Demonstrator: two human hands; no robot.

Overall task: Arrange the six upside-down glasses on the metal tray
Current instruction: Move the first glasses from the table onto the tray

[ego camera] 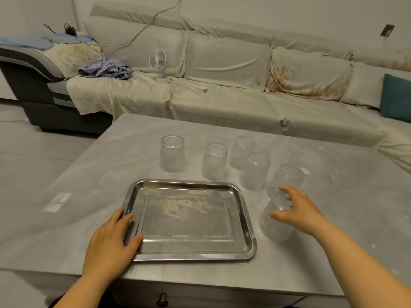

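Note:
A rectangular metal tray (191, 252) lies on the grey table with nothing on it. My left hand (111, 243) rests flat on its left rim, thumb over the edge. Several clear ribbed glasses stand upside down on the table behind and to the right of the tray: one at the far left (172, 154), one beside it (214, 162), one behind (241, 152), one further right (255, 172), one at the right (287, 177). My right hand (298, 210) curls around the top of the nearest glass (273, 223), fingers apart, just right of the tray.
The grey table (333, 207) ends at a front edge near me, with a drawer knob (162, 301) below. A covered sofa (222, 96) runs behind the table, holding a small white fan (159, 63) and crumpled clothes (106, 68).

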